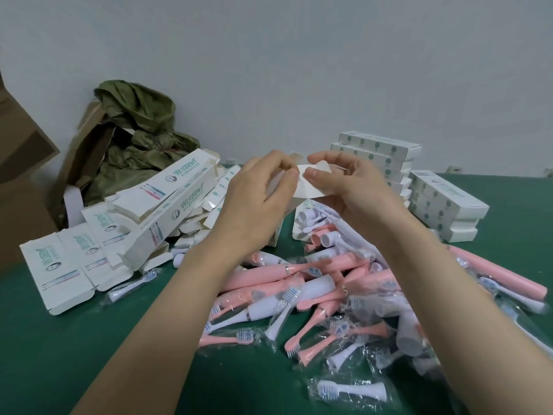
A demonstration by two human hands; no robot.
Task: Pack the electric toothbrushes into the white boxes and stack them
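White card, thin and light, will crease if squeezed, so the white box (312,182) is best taken by its flap edges and corners. Left hand (260,193) and right hand (347,187) do that: each pinches the end flaps between thumb and fingertips, wrists raised, forearms converging above the heap. The box body seems to hang behind the left palm, mostly hidden. Below lie the electric toothbrushes (314,283), slick in plastic wrap, on the green bench (89,339). Loose cartons (149,211) lie at left, stacked closed boxes (380,157) at right.
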